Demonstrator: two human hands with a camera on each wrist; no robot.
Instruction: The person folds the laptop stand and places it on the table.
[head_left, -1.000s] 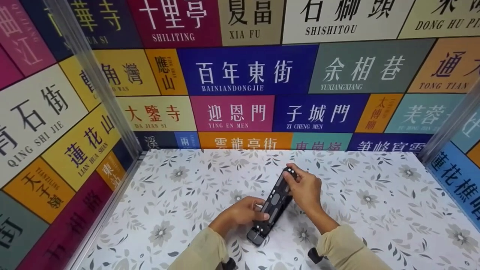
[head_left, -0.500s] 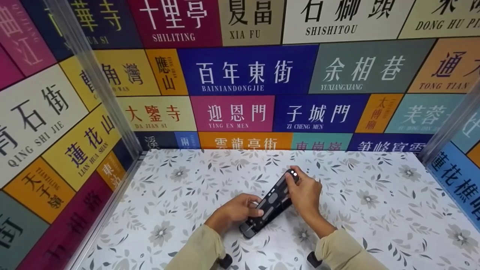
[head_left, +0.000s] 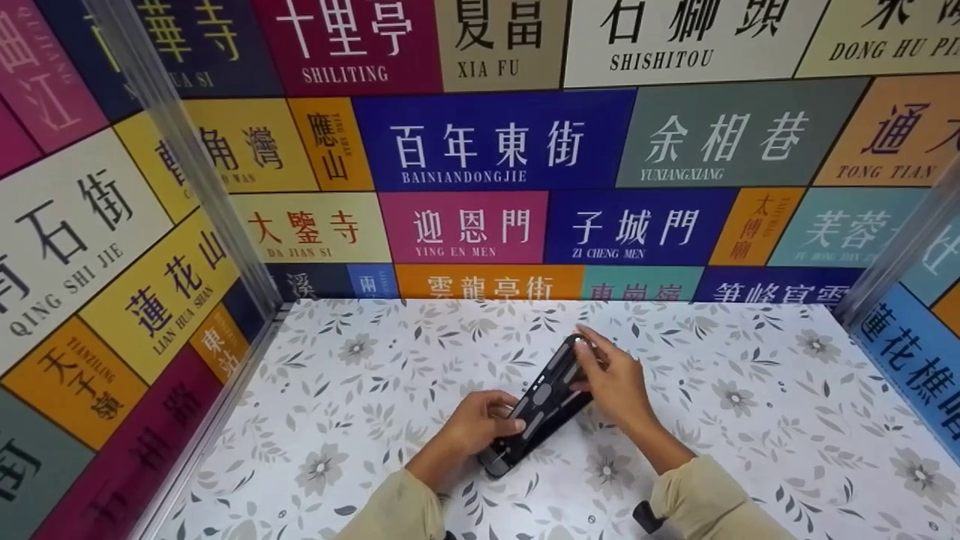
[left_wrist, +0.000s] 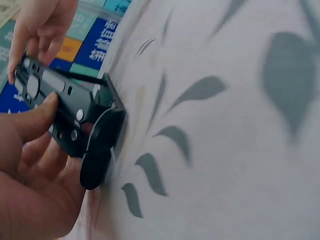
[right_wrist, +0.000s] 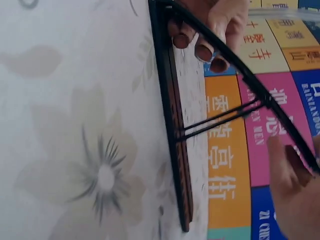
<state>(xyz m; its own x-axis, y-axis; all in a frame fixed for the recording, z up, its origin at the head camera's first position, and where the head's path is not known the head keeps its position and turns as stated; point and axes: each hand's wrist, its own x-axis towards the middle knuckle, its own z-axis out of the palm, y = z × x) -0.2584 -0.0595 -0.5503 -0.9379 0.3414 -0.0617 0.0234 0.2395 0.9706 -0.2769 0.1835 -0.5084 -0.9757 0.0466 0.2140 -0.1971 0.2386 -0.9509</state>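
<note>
A black folding stand (head_left: 541, 394) with slots and an oval in its upper panel sits slanted on the table. At its near, hinged end my left hand (head_left: 480, 424) grips it, thumb over the panel and fingers beneath. My right hand (head_left: 619, 379) pinches the raised far end between thumb and fingers. The right wrist view shows the panel lifted off the base (right_wrist: 173, 125), with two thin struts (right_wrist: 225, 119) linking them. In the left wrist view, a rounded black hinge end (left_wrist: 97, 162) lies against the tabletop.
The white table (head_left: 337, 405) has a grey leaf and flower print. Behind it rises a wall of colourful signs (head_left: 495, 142), with another sign panel (head_left: 165, 315) on the left. Clear strips (head_left: 202, 187) cover the corners. A black band (head_left: 646, 516) hangs by the right sleeve.
The stand and my left hand have shifted slightly left. My right hand has changed its hold at the far end, with fingers now showing below the raised panel.
</note>
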